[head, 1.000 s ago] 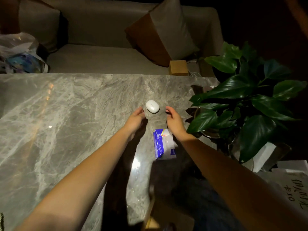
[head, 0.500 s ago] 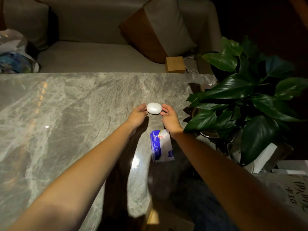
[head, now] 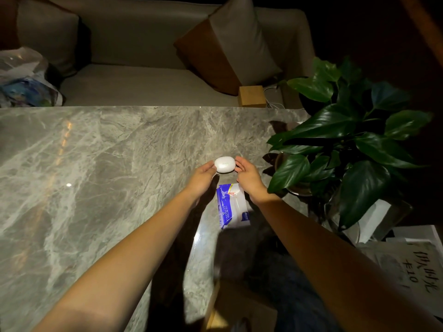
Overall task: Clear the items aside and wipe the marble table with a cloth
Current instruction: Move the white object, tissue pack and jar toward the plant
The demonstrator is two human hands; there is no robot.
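White case: we see a small, smooth, rounded white case [head: 224,164] on the marble table [head: 96,164], near its right end, just beyond a blue and white wipe packet [head: 232,206].
Left hand: our left hand [head: 202,177] touches the case's left end with its fingertips; this grip is half curled, not wrapped around.
Right hand: our right hand [head: 247,174] meets the case's right end the same way, so we pinch the case between both hands.
Lifted or resting: we cannot tell whether the case is clear of the table.
Handling: we judge it light, rigid and glossy, so likely slippery; the long ends give the surest hold.
Packet: probably soft and light; we would take it by its edges.
Hazard: the potted plant [head: 347,149] stands close to the right.
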